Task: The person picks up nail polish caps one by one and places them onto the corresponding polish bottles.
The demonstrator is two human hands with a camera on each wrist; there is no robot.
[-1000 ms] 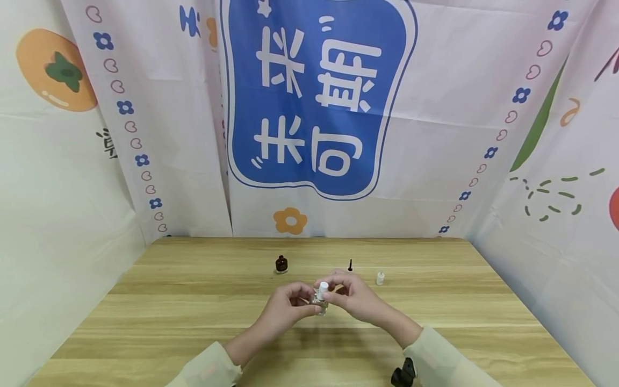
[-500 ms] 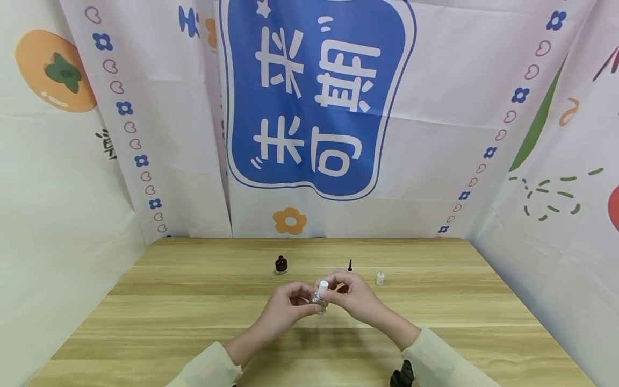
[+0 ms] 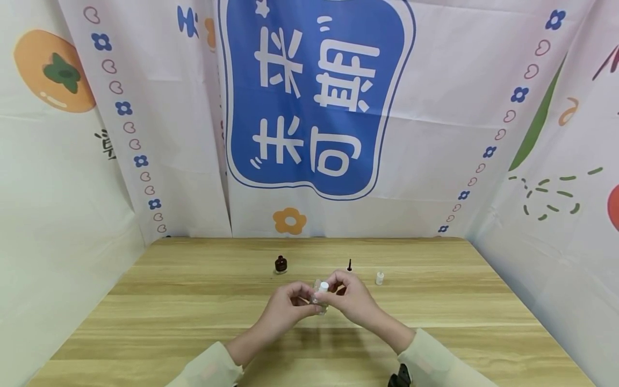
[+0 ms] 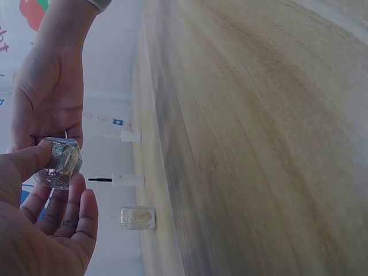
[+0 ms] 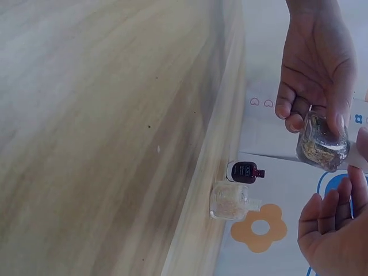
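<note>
My left hand (image 3: 288, 303) grips a small glass nail polish bottle (image 5: 319, 146) with gold glitter inside, its thumb (image 4: 26, 164) pressed on the glass. The bottle is held up above the table. On top of it is a white cap (image 3: 323, 288), pinched between the thumb and fingers of my right hand (image 3: 354, 297). The right wrist view shows the cap (image 5: 357, 155) against the bottle's neck. Just behind the hands stands a clear nail polish bottle (image 5: 229, 201) without a cap, mostly covered by them in the head view.
Toward the back of the wooden table (image 3: 193, 301) stands an uncapped dark red nail polish bottle (image 3: 281, 265). A white cap with a dark brush pointing up (image 4: 127, 180) stands behind my right hand. Another white cap (image 3: 379, 278) is further right. Printed cloth surrounds the table.
My right hand has shifted slightly down around the white cap, and part of the clear bottle behind now shows between the hands. My left hand keeps its place with the glitter bottle.
</note>
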